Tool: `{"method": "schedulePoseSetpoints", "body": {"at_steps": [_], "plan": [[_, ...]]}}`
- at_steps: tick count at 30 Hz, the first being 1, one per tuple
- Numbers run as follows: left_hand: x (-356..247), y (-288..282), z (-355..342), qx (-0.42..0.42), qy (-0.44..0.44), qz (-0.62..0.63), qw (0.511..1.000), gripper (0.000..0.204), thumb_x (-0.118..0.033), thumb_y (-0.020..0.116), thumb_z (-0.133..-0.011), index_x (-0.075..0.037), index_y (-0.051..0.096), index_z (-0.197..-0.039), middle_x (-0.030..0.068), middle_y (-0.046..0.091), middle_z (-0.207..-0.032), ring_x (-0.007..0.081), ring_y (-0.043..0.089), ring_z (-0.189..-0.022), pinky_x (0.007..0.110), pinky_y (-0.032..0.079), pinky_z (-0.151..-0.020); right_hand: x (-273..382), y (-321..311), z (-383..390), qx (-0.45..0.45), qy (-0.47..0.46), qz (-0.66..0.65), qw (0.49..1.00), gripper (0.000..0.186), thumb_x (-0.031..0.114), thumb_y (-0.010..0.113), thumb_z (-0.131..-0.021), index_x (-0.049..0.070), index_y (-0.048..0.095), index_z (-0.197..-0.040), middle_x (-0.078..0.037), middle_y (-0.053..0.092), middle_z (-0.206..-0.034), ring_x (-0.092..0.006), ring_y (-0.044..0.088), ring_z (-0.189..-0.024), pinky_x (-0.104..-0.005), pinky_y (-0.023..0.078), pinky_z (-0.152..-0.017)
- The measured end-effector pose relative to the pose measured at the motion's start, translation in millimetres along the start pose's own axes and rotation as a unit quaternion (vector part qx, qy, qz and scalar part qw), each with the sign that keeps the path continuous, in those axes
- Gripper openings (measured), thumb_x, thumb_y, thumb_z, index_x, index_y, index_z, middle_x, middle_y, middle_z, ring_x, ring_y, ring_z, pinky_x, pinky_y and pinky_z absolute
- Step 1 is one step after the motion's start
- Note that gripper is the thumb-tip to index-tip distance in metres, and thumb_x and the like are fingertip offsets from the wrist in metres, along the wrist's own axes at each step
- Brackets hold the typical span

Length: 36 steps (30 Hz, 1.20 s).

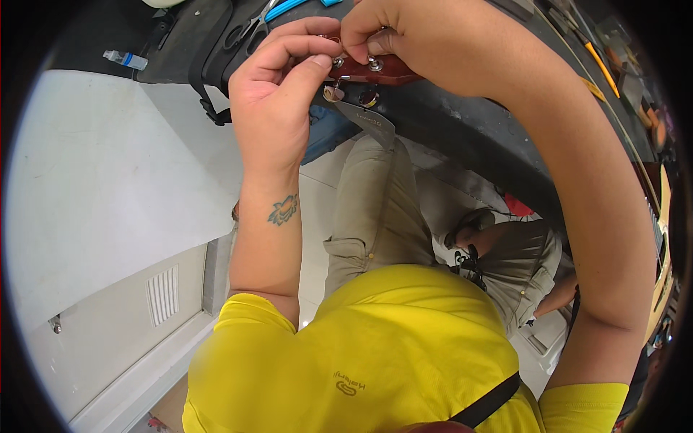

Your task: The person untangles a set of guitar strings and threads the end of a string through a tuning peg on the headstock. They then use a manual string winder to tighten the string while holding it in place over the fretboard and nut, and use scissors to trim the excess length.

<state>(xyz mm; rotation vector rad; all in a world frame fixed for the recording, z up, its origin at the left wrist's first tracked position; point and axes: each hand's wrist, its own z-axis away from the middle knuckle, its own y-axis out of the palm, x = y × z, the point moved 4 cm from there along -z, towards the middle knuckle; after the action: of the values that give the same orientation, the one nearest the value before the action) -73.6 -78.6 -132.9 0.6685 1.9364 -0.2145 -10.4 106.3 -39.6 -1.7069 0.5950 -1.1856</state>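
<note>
The guitar headstock (pixel 375 70) lies on the workbench (pixel 462 123), scissors (pixel 253 27) to its left.

This looks like a workshop where guitars get fixed. A long dark workbench (pixel 462 123) runs from twelve o'clock to three o'clock. Scissors (pixel 249 27) and a blue tool (pixel 285 9) lie on it at twelve o'clock. A yellow guitar (pixel 663 245) lies at three o'clock, with a yellow-handled tool (pixel 603 68) at two o'clock.

Your left hand (pixel 278 94) and right hand (pixel 382 32) pinch reddish-brown guitar headstock (pixel 375 70) at dark tabletop (pixel 462 123) edge; fingers (pixel 307 50) seemingly on tuning peg (pixel 375 64).
</note>
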Motion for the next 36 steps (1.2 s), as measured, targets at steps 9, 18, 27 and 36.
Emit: {"method": "schedulePoseSetpoints", "body": {"at_steps": [9, 18, 27, 36], "plan": [[7.4, -5.7, 0.0, -0.006, 0.013, 0.000, 1.000, 0.016, 0.005, 0.066, -0.095, 0.008, 0.078, -0.105, 0.0167, 0.075, -0.129, 0.0205, 0.071, -0.113, 0.034, 0.056, -0.100, 9.5, -7.5, -13.2, 0.042, 0.035, -0.008, 0.998, 0.020, -0.002, 0.072, -0.087, 0.008, 0.085, -0.099, -0.020, 0.071, -0.101, -0.0389, 0.071, -0.099, -0.0430, 0.056, -0.084], [1.7, -1.1, 2.7, -0.006, 0.007, -0.026, 1.000, 0.017, 0.006, 0.067, -0.094, 0.007, 0.078, -0.106, 0.0165, 0.074, -0.130, 0.0201, 0.070, -0.114, 0.034, 0.056, -0.101, 6.4, -7.0, -12.2, 0.101, 0.100, -0.010, 0.990, 0.018, 0.000, 0.072, -0.086, 0.004, 0.084, -0.100, -0.023, 0.076, -0.097, -0.0404, 0.075, -0.094, -0.0434, 0.058, -0.082], [-3.1, 2.3, 4.6, 0.003, 0.019, -0.042, 0.999, 0.016, 0.005, 0.067, -0.095, 0.006, 0.079, -0.106, 0.0153, 0.074, -0.130, 0.0188, 0.070, -0.113, 0.032, 0.056, -0.099, 14.2, -7.8, 18.3, -0.038, -0.055, 0.073, 0.995, 0.016, 0.003, 0.072, -0.089, 0.001, 0.083, -0.101, -0.022, 0.075, -0.098, -0.0417, 0.073, -0.095, -0.0448, 0.059, -0.086], [-1.2, -1.7, 7.7, 0.002, 0.023, -0.039, 0.999, 0.015, 0.004, 0.068, -0.095, 0.006, 0.079, -0.106, 0.0143, 0.074, -0.130, 0.0176, 0.070, -0.112, 0.032, 0.058, -0.094, 20.5, -7.8, 19.6, 0.003, 0.033, 0.064, 0.997, 0.016, 0.008, 0.071, -0.094, 0.002, 0.084, -0.101, -0.022, 0.076, -0.104, -0.0402, 0.075, -0.098, -0.0437, 0.060, -0.089]]}}
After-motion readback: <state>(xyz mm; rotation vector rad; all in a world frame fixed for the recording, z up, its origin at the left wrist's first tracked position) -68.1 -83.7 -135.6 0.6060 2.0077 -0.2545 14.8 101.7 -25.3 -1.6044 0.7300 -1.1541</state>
